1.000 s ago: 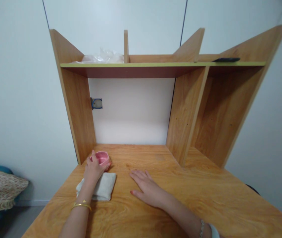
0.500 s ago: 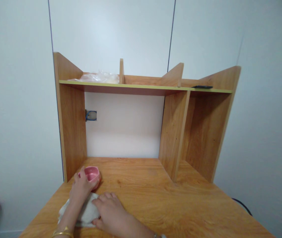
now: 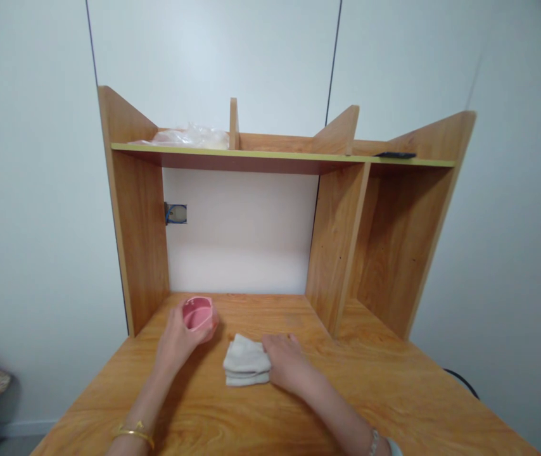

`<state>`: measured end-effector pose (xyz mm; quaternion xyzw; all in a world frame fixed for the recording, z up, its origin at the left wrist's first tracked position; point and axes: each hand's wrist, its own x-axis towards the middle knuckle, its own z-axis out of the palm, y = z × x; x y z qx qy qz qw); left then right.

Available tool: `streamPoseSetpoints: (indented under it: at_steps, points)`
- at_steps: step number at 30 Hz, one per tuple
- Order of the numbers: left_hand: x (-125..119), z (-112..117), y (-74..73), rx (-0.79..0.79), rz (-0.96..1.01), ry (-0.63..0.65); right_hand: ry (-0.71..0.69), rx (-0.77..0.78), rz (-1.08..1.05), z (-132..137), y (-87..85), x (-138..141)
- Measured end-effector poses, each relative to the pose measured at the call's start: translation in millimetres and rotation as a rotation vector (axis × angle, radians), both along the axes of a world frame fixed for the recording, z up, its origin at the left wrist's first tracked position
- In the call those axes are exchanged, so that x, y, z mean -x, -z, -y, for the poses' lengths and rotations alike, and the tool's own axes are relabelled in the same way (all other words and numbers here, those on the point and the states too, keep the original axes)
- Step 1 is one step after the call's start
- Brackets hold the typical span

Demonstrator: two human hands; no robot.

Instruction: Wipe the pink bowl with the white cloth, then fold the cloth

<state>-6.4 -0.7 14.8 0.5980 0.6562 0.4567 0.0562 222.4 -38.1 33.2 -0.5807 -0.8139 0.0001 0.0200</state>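
My left hand (image 3: 178,339) grips a small pink bowl (image 3: 199,316) by its near side, thumb and fingers around the wall. The bowl leans a little toward me, so its hollow inside shows, with nothing visible in it. To the right, a folded pale grey cloth (image 3: 246,361) rests on the wooden desk (image 3: 232,424). My right hand (image 3: 286,360) is closed on the cloth's right edge; some of its fingers are hidden behind the palm.
A wooden shelf unit (image 3: 143,234) stands along the back of the desk. On its upper board lie a clear plastic bag (image 3: 192,137) and a flat black object (image 3: 395,155). An uncovered wall box (image 3: 176,214) with blue wire shows behind. A black cable (image 3: 461,382) hangs at right.
My left hand has moved right with the bowl, which looks lifted and tilted. My right hand has carried the cloth rightward and away from me, out from beneath my left arm. The view has shifted slightly.
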Motion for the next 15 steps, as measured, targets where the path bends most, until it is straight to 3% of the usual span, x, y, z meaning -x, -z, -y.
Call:
streamPoseSetpoints:
  at_steps: [4, 7, 15]
  points:
    - [-30, 11, -1.8, 0.03, -0.03, 0.165, 0.163, 0.004, 0.026, -13, -0.9, -49]
    - [-51, 22, -1.5, 0.056, -0.066, 0.224, 0.229, 0.011, 0.027, -17, -1.3, -69]
    - [-70, 34, 2.0, 0.028, -0.109, 0.27, 0.072, 0.035, -0.074, -17, 9.1, -57]
